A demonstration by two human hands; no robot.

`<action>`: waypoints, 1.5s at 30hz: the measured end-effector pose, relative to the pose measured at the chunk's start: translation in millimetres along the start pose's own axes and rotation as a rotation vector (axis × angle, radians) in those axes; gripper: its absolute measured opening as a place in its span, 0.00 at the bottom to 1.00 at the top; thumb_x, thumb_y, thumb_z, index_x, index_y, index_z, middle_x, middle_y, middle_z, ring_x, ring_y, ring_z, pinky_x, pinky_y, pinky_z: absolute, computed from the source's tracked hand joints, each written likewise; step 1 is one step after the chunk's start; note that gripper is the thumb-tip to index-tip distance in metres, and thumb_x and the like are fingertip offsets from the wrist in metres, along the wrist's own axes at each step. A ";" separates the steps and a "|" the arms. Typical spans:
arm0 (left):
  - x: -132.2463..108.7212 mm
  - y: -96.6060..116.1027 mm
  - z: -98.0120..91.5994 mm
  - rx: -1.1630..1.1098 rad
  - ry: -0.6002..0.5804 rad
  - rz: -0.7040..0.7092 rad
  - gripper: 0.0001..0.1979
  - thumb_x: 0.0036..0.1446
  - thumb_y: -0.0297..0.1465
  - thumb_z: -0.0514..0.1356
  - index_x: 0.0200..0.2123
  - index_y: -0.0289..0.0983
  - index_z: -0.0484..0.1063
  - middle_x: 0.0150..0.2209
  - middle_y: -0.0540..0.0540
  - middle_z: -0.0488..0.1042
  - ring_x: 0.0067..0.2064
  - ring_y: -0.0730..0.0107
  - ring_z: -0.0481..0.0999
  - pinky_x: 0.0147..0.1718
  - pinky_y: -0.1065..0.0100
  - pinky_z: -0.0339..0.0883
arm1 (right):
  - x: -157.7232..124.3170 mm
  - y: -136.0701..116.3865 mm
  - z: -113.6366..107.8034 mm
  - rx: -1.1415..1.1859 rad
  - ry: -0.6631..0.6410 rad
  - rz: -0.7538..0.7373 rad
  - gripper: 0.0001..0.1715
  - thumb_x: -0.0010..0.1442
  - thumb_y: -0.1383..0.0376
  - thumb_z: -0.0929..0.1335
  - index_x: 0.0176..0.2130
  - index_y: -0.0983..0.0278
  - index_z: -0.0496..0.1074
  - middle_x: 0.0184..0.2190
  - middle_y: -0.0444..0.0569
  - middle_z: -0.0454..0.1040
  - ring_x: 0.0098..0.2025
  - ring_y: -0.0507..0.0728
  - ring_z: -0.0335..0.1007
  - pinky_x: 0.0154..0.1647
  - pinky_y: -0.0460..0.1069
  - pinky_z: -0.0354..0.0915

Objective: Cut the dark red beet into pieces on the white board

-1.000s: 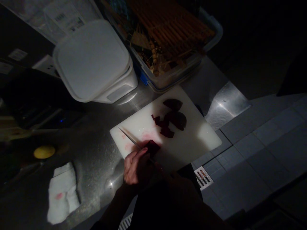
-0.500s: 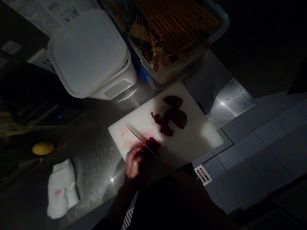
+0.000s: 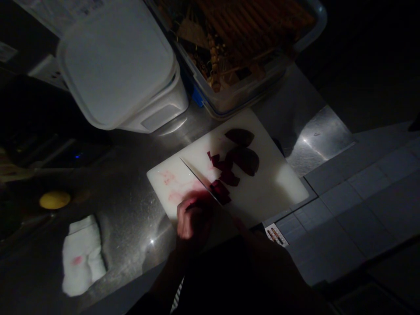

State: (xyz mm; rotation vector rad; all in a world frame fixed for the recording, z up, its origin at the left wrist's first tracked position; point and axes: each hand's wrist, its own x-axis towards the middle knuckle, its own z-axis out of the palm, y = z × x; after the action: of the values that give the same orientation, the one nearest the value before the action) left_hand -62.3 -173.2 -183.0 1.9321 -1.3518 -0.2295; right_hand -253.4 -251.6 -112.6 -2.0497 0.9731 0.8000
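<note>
A white cutting board [image 3: 265,192] lies at an angle on the steel counter, stained pink on its left side. My right hand [image 3: 247,234], in deep shadow, is closed around the handle of a knife [image 3: 198,176] whose blade points up and to the left. My left hand [image 3: 188,221] is closed with curled fingers on a dark red beetroot [image 3: 203,197], just left of the blade. Right against the blade's other side sits a cut beetroot piece [image 3: 222,191]. Further up the board are small beetroot chunks [image 3: 229,176] and larger unpeeled-looking beetroot wedges [image 3: 240,137].
Behind the board stand a kitchen scale with a white lidded top [image 3: 118,61] and a clear plastic bin [image 3: 239,98] of brown slatted items. A folded white cloth [image 3: 83,258] and a yellow fruit [image 3: 54,200] lie to the left. Tiled floor [image 3: 341,210] shows at right.
The knife has shifted slightly right, and the cut beetroot piece now lies further right, beyond the blade. My left hand has moved a little right with the beetroot. The view has shifted slightly.
</note>
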 end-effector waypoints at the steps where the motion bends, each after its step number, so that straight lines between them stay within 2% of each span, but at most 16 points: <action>1: 0.8 -0.1 -0.2 -0.003 0.004 0.000 0.17 0.55 0.31 0.65 0.45 0.36 0.64 0.51 0.36 0.67 0.53 0.55 0.71 0.46 0.55 0.73 | -0.5 0.1 1.2 0.001 0.002 0.000 0.50 0.56 0.78 0.59 0.69 0.46 0.42 0.35 0.45 0.73 0.26 0.52 0.70 0.22 0.44 0.56; 4: 1.1 -2.7 -1.8 -0.018 -0.017 -0.017 0.29 0.52 0.34 0.68 0.53 0.36 0.60 0.53 0.34 0.66 0.55 0.51 0.69 0.49 0.48 0.71 | -1.8 1.0 4.3 0.010 0.006 -0.008 0.52 0.55 0.78 0.59 0.69 0.45 0.40 0.34 0.45 0.73 0.25 0.51 0.69 0.22 0.44 0.55; 7: -0.1 -6.4 -5.8 -0.079 -0.082 -0.086 0.25 0.53 0.33 0.66 0.53 0.37 0.63 0.52 0.36 0.69 0.55 0.52 0.70 0.50 0.48 0.70 | -1.1 2.7 6.8 0.022 0.011 -0.015 0.51 0.55 0.77 0.60 0.69 0.44 0.40 0.33 0.45 0.73 0.25 0.51 0.68 0.22 0.44 0.55; 9: 0.7 -7.5 -12.1 -0.235 -0.088 -0.254 0.24 0.54 0.34 0.66 0.52 0.38 0.64 0.49 0.38 0.71 0.51 0.56 0.73 0.47 0.53 0.72 | 0.1 3.8 7.9 0.031 0.019 -0.020 0.51 0.56 0.77 0.60 0.69 0.45 0.40 0.34 0.45 0.73 0.25 0.51 0.68 0.22 0.44 0.54; 13: 11.6 -3.2 -31.7 -0.818 -0.110 -0.770 0.22 0.58 0.41 0.61 0.54 0.41 0.64 0.50 0.39 0.73 0.47 0.58 0.76 0.42 0.59 0.74 | 2.0 5.3 10.1 0.058 0.042 -0.046 0.51 0.56 0.77 0.59 0.69 0.46 0.39 0.34 0.46 0.73 0.27 0.52 0.69 0.22 0.44 0.55; 16: 22.8 2.6 -41.9 -1.158 -0.088 -0.998 0.18 0.61 0.44 0.56 0.50 0.42 0.70 0.53 0.41 0.73 0.50 0.60 0.76 0.43 0.61 0.74 | 2.9 6.1 12.8 0.077 0.061 -0.059 0.52 0.55 0.78 0.58 0.70 0.47 0.37 0.34 0.46 0.73 0.26 0.52 0.69 0.22 0.44 0.55; 19: 27.6 5.1 -43.6 -1.239 -0.091 -1.050 0.17 0.63 0.45 0.53 0.47 0.44 0.72 0.52 0.44 0.75 0.49 0.63 0.76 0.43 0.62 0.75 | 3.7 7.0 15.8 0.093 0.079 -0.072 0.51 0.56 0.78 0.57 0.70 0.46 0.36 0.35 0.46 0.74 0.27 0.52 0.70 0.23 0.44 0.57; 23: 25.0 4.5 -42.5 -1.241 -0.114 -1.022 0.18 0.65 0.47 0.48 0.47 0.46 0.72 0.50 0.45 0.76 0.50 0.63 0.77 0.45 0.60 0.74 | 4.2 6.8 17.9 0.087 0.086 -0.065 0.52 0.55 0.79 0.57 0.70 0.47 0.35 0.34 0.46 0.74 0.26 0.53 0.70 0.22 0.45 0.56; 26: 24.7 5.3 -43.7 -1.364 -0.073 -1.052 0.16 0.63 0.46 0.54 0.46 0.46 0.73 0.48 0.46 0.78 0.48 0.64 0.77 0.44 0.63 0.75 | 4.2 6.0 17.4 0.080 0.090 -0.058 0.53 0.55 0.79 0.57 0.70 0.47 0.36 0.33 0.46 0.74 0.25 0.52 0.69 0.21 0.45 0.54; 33: 31.9 15.3 -47.3 -1.507 0.037 -1.262 0.17 0.54 0.43 0.66 0.43 0.38 0.75 0.44 0.44 0.77 0.43 0.68 0.77 0.40 0.70 0.73 | 3.9 7.1 16.8 0.080 0.104 -0.065 0.51 0.56 0.79 0.58 0.69 0.47 0.40 0.34 0.46 0.73 0.25 0.50 0.68 0.21 0.44 0.51; 35: 30.2 18.1 -49.1 -1.427 0.042 -1.243 0.18 0.54 0.43 0.66 0.43 0.37 0.74 0.45 0.44 0.77 0.43 0.68 0.76 0.41 0.69 0.73 | 4.0 7.6 17.6 0.079 0.108 -0.064 0.50 0.56 0.78 0.58 0.69 0.47 0.40 0.33 0.45 0.73 0.24 0.50 0.66 0.20 0.44 0.49; 37: 26.1 19.4 -51.1 -1.187 -0.021 -1.129 0.19 0.55 0.42 0.65 0.46 0.38 0.72 0.45 0.44 0.76 0.43 0.67 0.76 0.41 0.68 0.72 | 4.2 7.6 18.3 0.076 0.114 -0.063 0.51 0.55 0.79 0.58 0.69 0.48 0.40 0.32 0.44 0.73 0.23 0.50 0.65 0.20 0.44 0.48; 40: 17.9 16.3 -49.0 -0.633 -0.128 -0.745 0.20 0.55 0.36 0.65 0.50 0.40 0.67 0.45 0.44 0.75 0.43 0.64 0.76 0.42 0.64 0.71 | 4.6 7.3 18.2 0.073 0.124 -0.072 0.52 0.54 0.79 0.59 0.70 0.48 0.40 0.33 0.45 0.73 0.24 0.50 0.65 0.21 0.44 0.48; 42: 12.6 10.9 -41.2 -0.289 -0.131 -0.435 0.22 0.54 0.33 0.66 0.51 0.41 0.66 0.47 0.42 0.73 0.47 0.60 0.74 0.45 0.59 0.70 | 4.2 7.2 17.7 0.071 0.130 -0.079 0.51 0.55 0.78 0.60 0.69 0.48 0.40 0.33 0.45 0.73 0.24 0.50 0.65 0.21 0.44 0.48; 44: 8.2 4.8 -29.3 -0.074 -0.102 -0.194 0.23 0.54 0.31 0.66 0.52 0.39 0.66 0.50 0.40 0.71 0.52 0.57 0.72 0.49 0.56 0.69 | 2.6 7.6 17.6 0.065 0.135 -0.080 0.52 0.55 0.78 0.60 0.69 0.48 0.40 0.33 0.44 0.72 0.24 0.49 0.65 0.21 0.44 0.47; 45: 6.5 2.3 -23.0 -0.022 -0.088 -0.118 0.23 0.55 0.30 0.65 0.53 0.38 0.66 0.51 0.39 0.71 0.53 0.55 0.71 0.50 0.55 0.69 | 1.2 7.9 17.9 0.061 0.136 -0.078 0.52 0.54 0.78 0.60 0.69 0.48 0.39 0.33 0.44 0.72 0.23 0.49 0.64 0.21 0.44 0.47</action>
State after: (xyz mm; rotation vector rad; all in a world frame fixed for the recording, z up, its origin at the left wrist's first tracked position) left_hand -49.0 -168.2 -163.6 2.0059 -1.2864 -0.3899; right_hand -263.2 -241.3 -126.0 -2.0974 0.9726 0.5895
